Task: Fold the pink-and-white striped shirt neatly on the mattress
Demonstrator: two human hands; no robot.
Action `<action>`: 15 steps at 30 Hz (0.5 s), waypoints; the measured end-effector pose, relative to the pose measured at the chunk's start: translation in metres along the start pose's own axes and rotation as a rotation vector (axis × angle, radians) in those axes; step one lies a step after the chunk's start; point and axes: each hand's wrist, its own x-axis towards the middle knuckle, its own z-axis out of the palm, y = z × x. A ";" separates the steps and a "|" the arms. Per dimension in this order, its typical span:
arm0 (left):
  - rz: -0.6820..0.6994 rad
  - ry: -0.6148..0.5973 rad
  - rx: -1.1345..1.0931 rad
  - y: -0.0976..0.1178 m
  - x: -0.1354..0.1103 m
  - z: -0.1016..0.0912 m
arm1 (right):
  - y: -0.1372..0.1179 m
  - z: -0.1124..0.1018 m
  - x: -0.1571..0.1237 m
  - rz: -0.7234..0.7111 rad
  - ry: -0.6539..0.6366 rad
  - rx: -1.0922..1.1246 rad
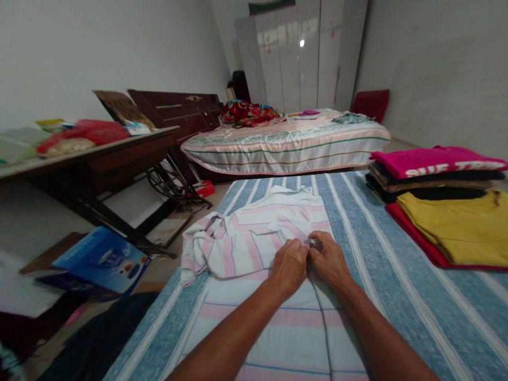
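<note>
A white shirt with pink and thin blue stripes (pixel 254 233) lies spread on the blue striped bed sheet, its upper part and a sleeve bunched toward the left. My left hand (pixel 290 264) is closed on the fabric near the shirt's right side, fingers curled under. Right beside it, my right hand (pixel 327 259) pinches the same cloth, thumb and forefinger bent together. Both hands meet at one spot, and the exact bit of cloth between the fingertips is partly hidden. A thin dark cord (pixel 324 323) runs down over the shirt from between the hands.
Folded clothes are stacked at right: a magenta shirt (pixel 436 160) atop darker ones, and a yellow garment (pixel 460 225) over red. A blue striped sheet (pixel 400 286) lies beneath. At left stand a sewing-machine table (pixel 115 151) and a blue box (pixel 105 259). Another bed (pixel 286 145) lies beyond.
</note>
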 end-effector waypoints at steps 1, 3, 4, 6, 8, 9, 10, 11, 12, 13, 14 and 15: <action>0.006 0.009 -0.001 0.000 -0.001 0.001 | 0.000 0.000 0.000 -0.021 -0.012 -0.008; 0.027 0.030 -0.012 -0.001 -0.002 0.002 | 0.001 0.002 -0.001 -0.051 -0.048 -0.050; 0.042 0.039 -0.022 -0.002 -0.003 0.002 | 0.001 0.002 -0.001 -0.058 -0.065 -0.078; 0.077 0.062 -0.040 -0.007 -0.007 0.002 | 0.003 0.004 -0.002 -0.048 -0.083 -0.124; 0.100 0.079 -0.037 -0.014 -0.014 -0.001 | 0.004 0.005 -0.002 -0.041 -0.094 -0.150; 0.101 0.083 -0.021 -0.019 -0.020 -0.003 | 0.004 0.005 -0.002 -0.042 -0.100 -0.157; 0.094 0.083 0.006 -0.024 -0.026 -0.005 | 0.004 0.005 -0.001 -0.045 -0.107 -0.163; 0.080 0.078 0.040 -0.031 -0.033 -0.008 | 0.004 0.005 -0.001 -0.049 -0.116 -0.169; 0.059 0.071 0.079 -0.038 -0.041 -0.010 | 0.004 0.005 -0.001 -0.052 -0.123 -0.175; 0.034 0.062 0.119 -0.046 -0.049 -0.013 | 0.004 0.005 -0.001 -0.053 -0.127 -0.182; 0.008 0.049 0.158 -0.054 -0.058 -0.016 | 0.003 0.004 -0.001 -0.053 -0.128 -0.187; -0.026 0.033 0.198 -0.062 -0.065 -0.019 | 0.003 0.004 -0.001 -0.052 -0.130 -0.190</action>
